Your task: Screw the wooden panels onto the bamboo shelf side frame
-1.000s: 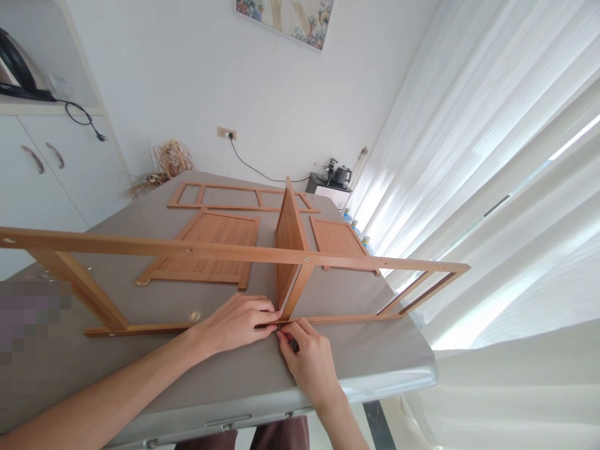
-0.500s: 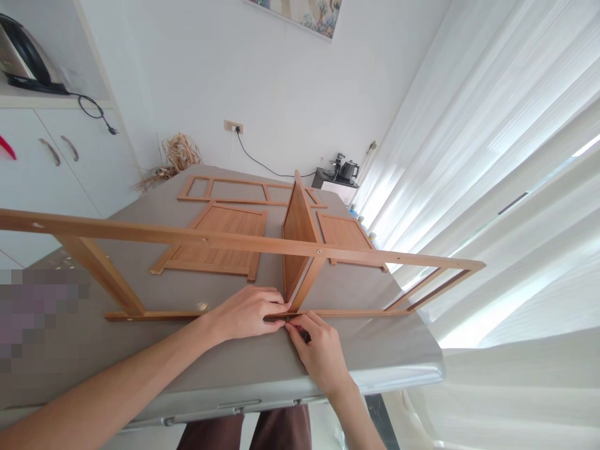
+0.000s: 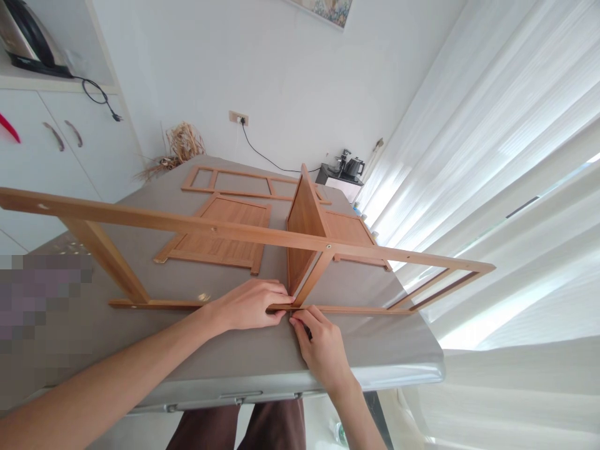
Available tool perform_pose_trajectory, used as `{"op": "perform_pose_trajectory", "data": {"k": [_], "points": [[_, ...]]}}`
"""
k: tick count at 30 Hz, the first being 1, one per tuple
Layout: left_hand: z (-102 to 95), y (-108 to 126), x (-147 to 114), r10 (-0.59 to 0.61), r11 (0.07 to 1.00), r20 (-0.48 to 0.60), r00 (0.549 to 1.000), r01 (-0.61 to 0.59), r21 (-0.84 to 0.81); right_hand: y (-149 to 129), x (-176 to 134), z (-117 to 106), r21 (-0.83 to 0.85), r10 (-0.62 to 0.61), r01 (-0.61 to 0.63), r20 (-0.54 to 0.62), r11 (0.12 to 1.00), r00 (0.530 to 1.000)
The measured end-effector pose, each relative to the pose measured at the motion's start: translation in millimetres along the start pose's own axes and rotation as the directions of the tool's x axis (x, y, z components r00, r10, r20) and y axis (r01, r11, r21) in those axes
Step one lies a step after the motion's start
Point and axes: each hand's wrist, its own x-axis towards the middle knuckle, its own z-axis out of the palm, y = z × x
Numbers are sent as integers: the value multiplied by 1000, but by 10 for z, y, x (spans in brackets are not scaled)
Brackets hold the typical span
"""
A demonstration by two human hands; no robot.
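Wooden frame (image 3: 262, 234) stood on edge along the table's (image 3: 375, 350) near side, upright panel (image 3: 302, 228) at its middle crosspiece (image 3: 313, 278). Left hand (image 3: 255, 305) gripped the lower rail (image 3: 173, 305). Right hand (image 3: 323, 340), fingertips narrow, pinched a small dark piece (image 3: 290, 313) beside it, too tiny to identify.

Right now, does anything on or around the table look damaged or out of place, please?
I see no spill or damage on the wooden frame or the table. One thing stands out: the plug of the silver kettle hangs loose in front of the white cabinet at left, connected to nothing.
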Motion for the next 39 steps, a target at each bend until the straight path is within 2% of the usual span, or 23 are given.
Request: {"op": "perform_pose_trajectory", "data": {"k": [10, 21, 30, 35, 39], "points": [[25, -12, 4, -15, 997, -20, 1000, 13, -81, 2, 34, 47, -41, 35, -36, -21, 999, 999], [61, -32, -10, -16, 998, -42, 999, 13, -69, -25, 27, -40, 66, 17, -17, 9, 998, 1000], [74, 6, 18, -12, 999, -61, 998, 14, 41, -31, -21, -58, 43, 26, -28, 58, 999, 998], [87, 7, 5, -19, 999, -77, 997, 22, 42, -93, -94, -188, 4, 104, -104, 60, 995, 993], [86, -22, -8, -20, 999, -58, 998, 22, 28, -171, -215, -360, -35, 113, -110, 74, 993, 991]]}}
